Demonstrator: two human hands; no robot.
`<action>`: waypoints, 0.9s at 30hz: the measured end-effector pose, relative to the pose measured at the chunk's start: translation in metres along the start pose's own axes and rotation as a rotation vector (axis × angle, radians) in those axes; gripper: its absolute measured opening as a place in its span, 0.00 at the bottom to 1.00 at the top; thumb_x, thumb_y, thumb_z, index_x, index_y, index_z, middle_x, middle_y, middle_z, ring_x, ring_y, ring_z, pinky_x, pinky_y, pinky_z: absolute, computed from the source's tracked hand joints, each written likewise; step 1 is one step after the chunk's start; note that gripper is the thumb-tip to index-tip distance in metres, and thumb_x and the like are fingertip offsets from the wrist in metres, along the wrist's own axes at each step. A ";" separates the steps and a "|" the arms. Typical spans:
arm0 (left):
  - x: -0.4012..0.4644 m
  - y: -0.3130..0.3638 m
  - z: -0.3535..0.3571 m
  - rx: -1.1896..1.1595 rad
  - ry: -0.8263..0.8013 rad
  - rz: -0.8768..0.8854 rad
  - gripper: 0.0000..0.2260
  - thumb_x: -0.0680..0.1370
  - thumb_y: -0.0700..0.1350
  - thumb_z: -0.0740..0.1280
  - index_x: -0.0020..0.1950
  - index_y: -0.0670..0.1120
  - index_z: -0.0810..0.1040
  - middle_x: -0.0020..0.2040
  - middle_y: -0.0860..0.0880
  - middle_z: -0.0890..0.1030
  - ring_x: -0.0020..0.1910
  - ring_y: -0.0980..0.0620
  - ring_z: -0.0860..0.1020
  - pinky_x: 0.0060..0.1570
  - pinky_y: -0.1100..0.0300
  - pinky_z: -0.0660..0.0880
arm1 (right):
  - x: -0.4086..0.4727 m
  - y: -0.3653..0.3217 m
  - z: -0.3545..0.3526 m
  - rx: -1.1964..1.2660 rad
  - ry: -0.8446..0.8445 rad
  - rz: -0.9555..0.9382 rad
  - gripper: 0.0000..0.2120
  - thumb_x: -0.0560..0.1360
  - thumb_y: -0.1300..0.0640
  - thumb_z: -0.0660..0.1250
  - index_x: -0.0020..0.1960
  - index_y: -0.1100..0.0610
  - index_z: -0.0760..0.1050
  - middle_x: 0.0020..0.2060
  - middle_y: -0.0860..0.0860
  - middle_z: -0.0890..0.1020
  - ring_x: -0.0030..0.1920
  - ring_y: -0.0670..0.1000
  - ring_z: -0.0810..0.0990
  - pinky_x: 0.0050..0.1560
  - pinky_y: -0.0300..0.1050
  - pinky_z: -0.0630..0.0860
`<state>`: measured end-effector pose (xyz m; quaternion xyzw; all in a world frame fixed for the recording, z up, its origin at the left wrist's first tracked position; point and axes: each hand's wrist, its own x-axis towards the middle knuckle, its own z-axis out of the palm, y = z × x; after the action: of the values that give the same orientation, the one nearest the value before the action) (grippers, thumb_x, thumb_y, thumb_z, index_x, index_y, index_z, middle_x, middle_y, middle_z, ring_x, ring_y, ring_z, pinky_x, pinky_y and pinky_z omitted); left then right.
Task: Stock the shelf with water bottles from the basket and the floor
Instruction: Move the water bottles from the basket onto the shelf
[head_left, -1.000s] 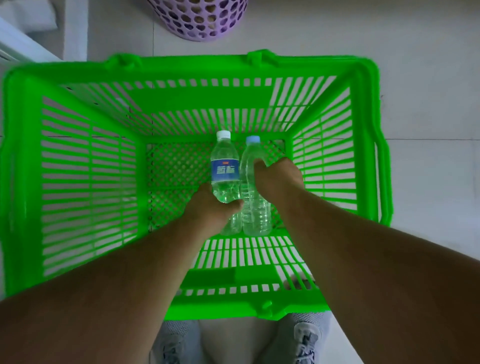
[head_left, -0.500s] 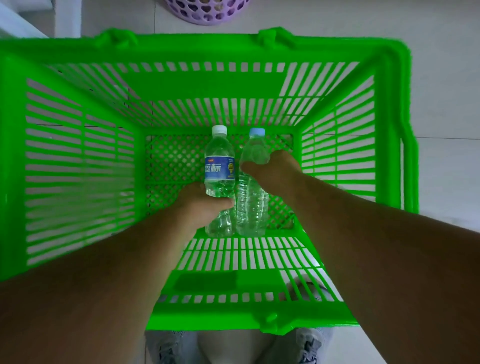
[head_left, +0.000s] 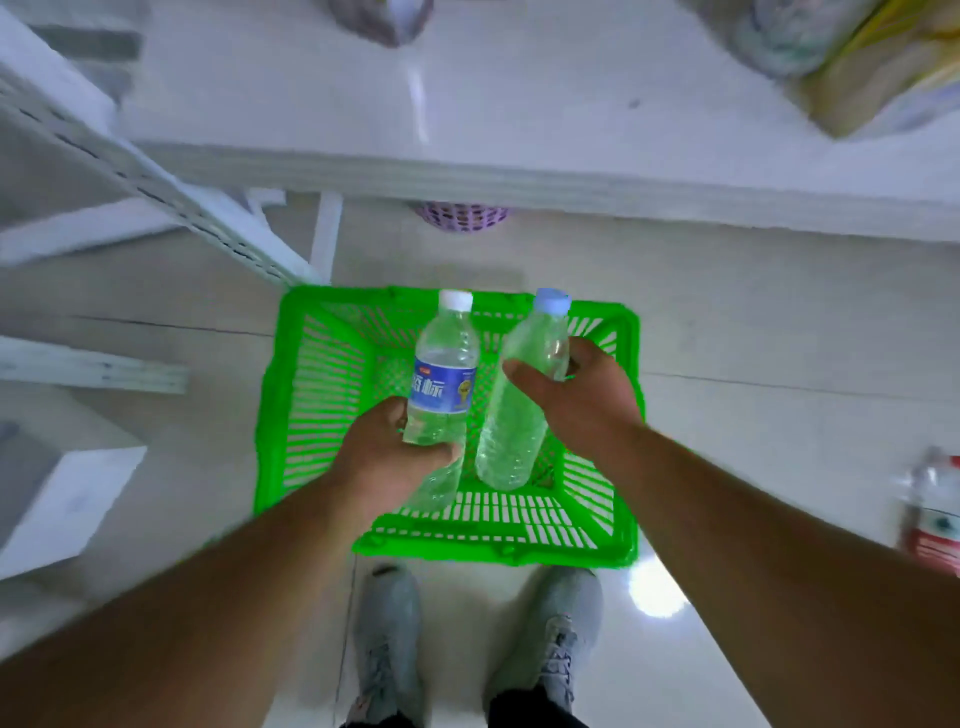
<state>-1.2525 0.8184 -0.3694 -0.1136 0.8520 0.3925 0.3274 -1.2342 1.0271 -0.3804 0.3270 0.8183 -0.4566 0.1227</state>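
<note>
Here both hands grip clear bottles: left hand blue-labelled bottle, right hand unlabelled bottle.

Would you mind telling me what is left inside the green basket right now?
Nothing shows on the visible floor of the green basket. The left hand and right hand hold the labelled bottle and plain bottle above it, covering its middle.

We looked steeply down from head height, hands close below, green basket beneath them.
</note>
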 end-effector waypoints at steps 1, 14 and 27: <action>-0.018 0.016 -0.014 -0.013 0.013 0.025 0.12 0.65 0.43 0.81 0.43 0.49 0.80 0.33 0.56 0.83 0.26 0.66 0.77 0.26 0.75 0.69 | -0.015 -0.020 -0.019 0.005 0.013 -0.018 0.25 0.66 0.34 0.74 0.52 0.52 0.79 0.43 0.45 0.84 0.43 0.48 0.83 0.43 0.43 0.77; -0.284 0.186 -0.195 -0.174 -0.021 0.355 0.17 0.67 0.40 0.80 0.53 0.47 0.81 0.46 0.51 0.86 0.46 0.51 0.84 0.51 0.57 0.78 | -0.276 -0.261 -0.232 0.070 0.167 -0.262 0.24 0.64 0.30 0.69 0.49 0.47 0.79 0.41 0.43 0.85 0.44 0.44 0.83 0.49 0.49 0.79; -0.498 0.289 -0.309 -0.250 0.036 0.658 0.17 0.66 0.43 0.79 0.51 0.52 0.80 0.44 0.57 0.86 0.43 0.58 0.84 0.46 0.58 0.77 | -0.504 -0.407 -0.372 0.046 0.433 -0.483 0.21 0.65 0.29 0.69 0.43 0.46 0.77 0.33 0.42 0.81 0.35 0.40 0.78 0.34 0.41 0.69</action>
<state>-1.1486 0.7496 0.2718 0.1211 0.7939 0.5761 0.1520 -1.0809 0.9715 0.3486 0.2155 0.8687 -0.4109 -0.1736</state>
